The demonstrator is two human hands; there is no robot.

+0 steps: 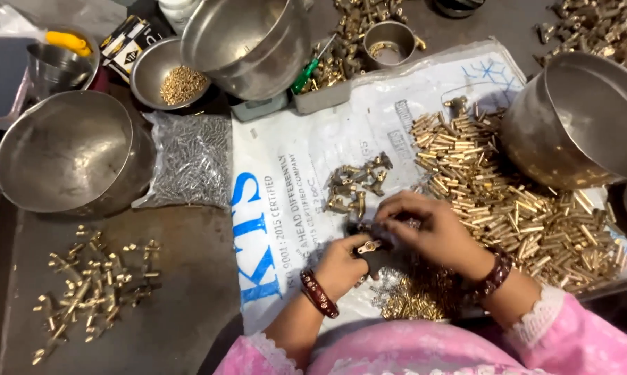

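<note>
My left hand (341, 267) grips a small brass fitting (369, 246) over a white printed sack (293, 173) spread on the table. My right hand (428, 226) is closed over the same fitting from above, fingertips pinching a small part on it. Both wrists wear dark red bangles and pink sleeves with lace cuffs. A small cluster of assembled brass fittings (355, 184) lies just beyond my hands. A large heap of short brass tubes (508, 201) spreads to the right. A pile of tiny brass and silver pieces (414, 295) sits under my right wrist.
Big steel bowls stand at left (70, 149), top middle (247, 42) and right (581, 118). A clear bag of silver screws (192, 160) lies by the left bowl. Finished brass pieces (95, 285) scatter at lower left. A small bowl of brass bits (171, 73) sits behind.
</note>
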